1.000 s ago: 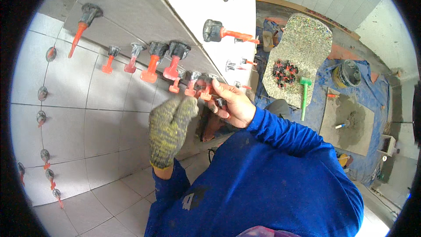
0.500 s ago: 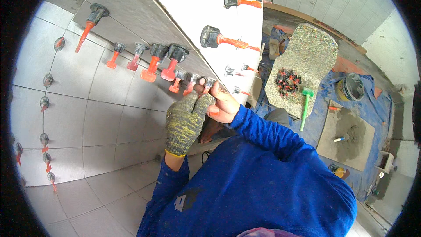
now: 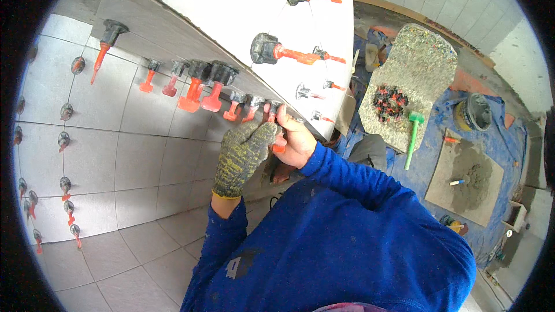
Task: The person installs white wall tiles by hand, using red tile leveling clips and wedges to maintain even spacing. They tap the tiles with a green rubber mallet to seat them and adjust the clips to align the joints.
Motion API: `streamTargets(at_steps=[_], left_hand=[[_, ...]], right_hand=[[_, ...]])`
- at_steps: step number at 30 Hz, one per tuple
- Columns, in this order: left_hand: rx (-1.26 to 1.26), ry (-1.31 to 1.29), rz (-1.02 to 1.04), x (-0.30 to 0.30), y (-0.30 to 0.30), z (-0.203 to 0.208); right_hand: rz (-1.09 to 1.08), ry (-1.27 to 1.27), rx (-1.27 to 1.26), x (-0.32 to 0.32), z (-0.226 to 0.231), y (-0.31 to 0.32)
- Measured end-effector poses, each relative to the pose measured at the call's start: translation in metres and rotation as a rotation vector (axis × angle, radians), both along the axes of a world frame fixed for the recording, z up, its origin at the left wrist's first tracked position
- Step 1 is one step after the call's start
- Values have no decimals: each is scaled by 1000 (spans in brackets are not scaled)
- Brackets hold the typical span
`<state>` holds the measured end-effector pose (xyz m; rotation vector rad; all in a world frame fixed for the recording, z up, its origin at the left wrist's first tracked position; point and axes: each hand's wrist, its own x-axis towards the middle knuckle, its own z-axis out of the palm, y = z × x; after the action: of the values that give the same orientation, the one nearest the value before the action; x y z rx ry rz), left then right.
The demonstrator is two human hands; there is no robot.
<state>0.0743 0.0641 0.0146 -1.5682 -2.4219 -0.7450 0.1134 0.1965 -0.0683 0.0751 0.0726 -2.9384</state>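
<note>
My gloved left hand [image 3: 241,153] and bare right hand [image 3: 299,141] pinch one red-and-black clip [image 3: 272,116]; best held square to the grey tile [image 3: 156,30].

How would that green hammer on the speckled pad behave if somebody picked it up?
The green hammer would probably feel head-heavy, since its head looks much thicker than its handle. The handle seems stiff, lying straight where its end pokes past the speckled pad. Rolling looks unlikely, as the head sits crosswise.
</note>
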Motion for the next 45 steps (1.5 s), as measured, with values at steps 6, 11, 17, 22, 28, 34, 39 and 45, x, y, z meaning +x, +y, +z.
streamTargets(at_steps=[6, 11, 17, 22, 28, 34, 39, 45], left_hand=[[-222, 256, 130, 20, 0, 10], [-291, 403, 174, 30, -1, 18], [-251, 319, 308, 30, -4, -2], [201, -43, 262, 31, 7, -16], [765, -1408, 387, 39, 17, -22], [804, -1385, 273, 38, 15, -42], [696, -1290, 272, 29, 4, -46], [789, -1450, 206, 33, 2, -48]], right_hand=[[-24, -87, 163, 3, 10, -1], [-27, -114, 289, 17, 31, 17], [-143, -295, 467, 13, 56, 6], [-212, -336, 616, 36, 58, 10], [-121, -385, 827, 66, 46, 32], [-114, -314, 859, 63, 50, 30], [-110, -280, 894, 61, 54, 27], [-126, -226, 954, 56, 58, 27]])
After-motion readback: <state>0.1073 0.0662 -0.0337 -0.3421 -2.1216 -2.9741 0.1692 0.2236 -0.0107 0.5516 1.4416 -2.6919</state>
